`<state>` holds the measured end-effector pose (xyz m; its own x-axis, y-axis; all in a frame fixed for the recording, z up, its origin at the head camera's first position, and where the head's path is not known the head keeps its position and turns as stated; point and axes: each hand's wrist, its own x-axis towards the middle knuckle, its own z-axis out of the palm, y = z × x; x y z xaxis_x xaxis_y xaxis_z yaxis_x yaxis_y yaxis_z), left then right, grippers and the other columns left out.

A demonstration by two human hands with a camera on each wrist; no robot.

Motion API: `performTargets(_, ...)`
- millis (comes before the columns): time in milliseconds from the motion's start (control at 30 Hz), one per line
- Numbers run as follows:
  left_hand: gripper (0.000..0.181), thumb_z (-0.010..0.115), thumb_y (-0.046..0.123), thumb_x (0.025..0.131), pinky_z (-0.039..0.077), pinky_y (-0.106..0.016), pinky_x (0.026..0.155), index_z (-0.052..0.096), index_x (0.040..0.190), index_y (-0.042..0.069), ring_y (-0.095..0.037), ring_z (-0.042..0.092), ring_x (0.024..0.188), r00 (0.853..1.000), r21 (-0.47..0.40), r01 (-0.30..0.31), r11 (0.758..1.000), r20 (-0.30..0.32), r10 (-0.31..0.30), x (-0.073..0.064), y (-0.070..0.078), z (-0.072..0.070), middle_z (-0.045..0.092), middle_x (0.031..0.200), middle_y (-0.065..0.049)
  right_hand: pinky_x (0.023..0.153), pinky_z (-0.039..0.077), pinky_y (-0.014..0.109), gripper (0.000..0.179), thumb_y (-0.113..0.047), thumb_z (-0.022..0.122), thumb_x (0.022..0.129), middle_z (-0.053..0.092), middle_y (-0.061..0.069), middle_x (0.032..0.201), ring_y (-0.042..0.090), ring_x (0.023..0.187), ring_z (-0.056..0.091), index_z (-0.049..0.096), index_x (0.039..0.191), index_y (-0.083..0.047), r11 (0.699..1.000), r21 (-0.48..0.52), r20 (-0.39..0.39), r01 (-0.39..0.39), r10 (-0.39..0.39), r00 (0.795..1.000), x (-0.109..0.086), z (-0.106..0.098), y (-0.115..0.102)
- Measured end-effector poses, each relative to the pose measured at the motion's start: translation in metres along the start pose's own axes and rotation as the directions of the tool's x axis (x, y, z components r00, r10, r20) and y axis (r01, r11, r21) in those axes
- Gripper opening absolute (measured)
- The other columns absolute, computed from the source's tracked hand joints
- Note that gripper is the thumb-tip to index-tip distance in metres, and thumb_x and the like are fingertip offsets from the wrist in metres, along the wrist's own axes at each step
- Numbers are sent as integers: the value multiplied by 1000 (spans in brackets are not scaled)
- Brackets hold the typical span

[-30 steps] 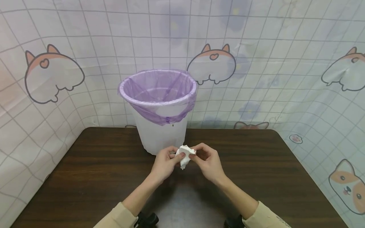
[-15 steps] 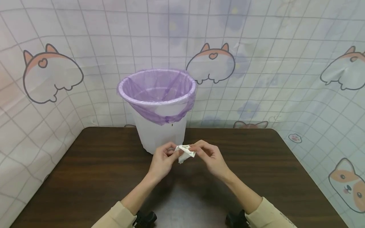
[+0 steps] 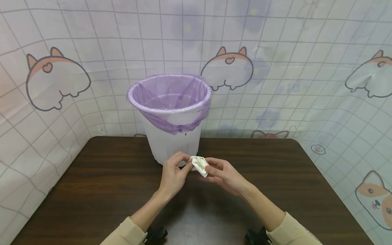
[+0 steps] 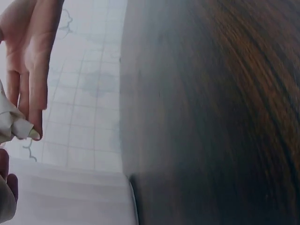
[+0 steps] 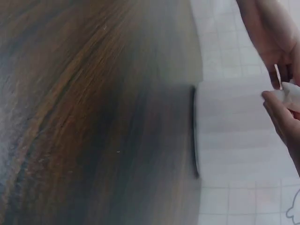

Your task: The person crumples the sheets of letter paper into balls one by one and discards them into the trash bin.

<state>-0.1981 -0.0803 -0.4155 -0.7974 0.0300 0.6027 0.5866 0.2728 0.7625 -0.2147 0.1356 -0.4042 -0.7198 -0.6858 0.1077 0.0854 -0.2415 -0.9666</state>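
A crumpled piece of white paper (image 3: 199, 165) with a yellowish-green patch on its face is held between both hands above the table, in front of the bin. The left hand (image 3: 174, 175) pinches its left edge between thumb and forefinger. On the other side, the right hand (image 3: 225, 175) holds it with the thumb on the front, while the lower fingers reach out beneath. In the left wrist view, the right hand (image 4: 30, 61) shows a palm with long straight fingers, one tip touching the paper (image 4: 10, 123). The right wrist view cuts off much of both hands at its edge.
A white bin (image 3: 171, 143) with a purple liner (image 3: 174, 127) folded over its rim stands at the back of the dark wooden table (image 3: 101, 190). Behind it hangs a white grid-patterned cloth (image 3: 116, 30) with dog drawings.
The paper has turned from a crumpled lump to a flatter, slanted piece showing its greenish face. The right hand has shifted its hold, its lower fingers now extended under the paper.
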Motion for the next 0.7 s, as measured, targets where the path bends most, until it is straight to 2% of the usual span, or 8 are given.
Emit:
performTargets(133, 12, 80, -4, 84, 47, -29, 60, 75, 84, 7, -19, 58, 82, 1000, 26, -8, 1000, -19, 9, 0, 0, 3, 64, 80, 7, 102, 47, 54, 52, -23, 64, 105, 55, 16, 128, 25, 113, 62, 46, 138, 11, 998, -63, -2, 24, -24, 1000, -1, 4, 1)
performTargets(200, 14, 79, -4, 85, 48, -30, 64, 76, 84, 9, -18, 59, 81, 1000, 18, -12, 1000, -16, 12, 1, 1, 4, 65, 79, 8, 99, 50, 53, 46, -21, 65, 104, 56, 16, 124, 25, 109, 64, 48, 134, 10, 992, -118, -20, 52, -55, 998, -2, 7, 2)
performTargets(267, 15, 79, -4, 86, 49, -30, 63, 77, 84, 11, -17, 60, 78, 1000, 11, -10, 1000, -4, 10, 2, 2, 4, 66, 79, 8, 96, 52, 50, 40, -16, 64, 104, 57, 16, 121, 25, 106, 67, 49, 130, 11, 978, -188, -44, 90, -100, 994, -2, 10, 3)
performTargets(367, 15, 78, -4, 87, 49, -30, 62, 78, 85, 11, -16, 61, 75, 999, -8, 12, 1000, 37, -12, 3, 5, 3, 68, 80, 6, 90, 56, 46, 32, -8, 63, 103, 60, 17, 117, 24, 101, 69, 53, 126, 12, 944, -303, -83, 133, -165, 983, -1, 12, 5)
performTargets(467, 10, 76, -1, 90, 51, -30, 67, 79, 92, 9, -15, 62, 78, 990, -25, 74, 997, 120, -71, 6, 5, -1, 71, 85, 3, 84, 59, 42, 25, -4, 64, 102, 63, 16, 111, 23, 93, 71, 58, 123, 9, 906, -401, -123, 136, -200, 972, -1, 11, 7)
performTargets(533, 9, 72, 2, 94, 52, -29, 75, 79, 100, 5, -15, 63, 83, 972, -69, 141, 988, 198, -125, 7, 6, -5, 72, 91, -1, 82, 59, 44, 23, -5, 65, 101, 64, 14, 107, 23, 90, 71, 61, 121, 6, 882, -454, -141, 123, -208, 968, -1, 9, 7)
performTargets(633, 20, 63, 9, 101, 54, -33, 82, 75, 113, -2, -19, 64, 91, 929, -145, 246, 958, 318, -191, 11, 8, -12, 73, 101, -8, 80, 59, 47, 20, -8, 68, 101, 66, 11, 104, 25, 87, 71, 63, 118, 0, 851, -516, -156, 99, -207, 966, -2, 8, 6)
performTargets(700, 25, 62, 16, 103, 54, -35, 84, 74, 116, -1, -23, 65, 93, 898, -153, 301, 941, 377, -226, 15, 10, -15, 73, 104, -8, 79, 59, 45, 18, -8, 69, 100, 67, 9, 103, 28, 88, 70, 63, 116, -2, 828, -552, -149, 95, -211, 966, -2, 8, 5)
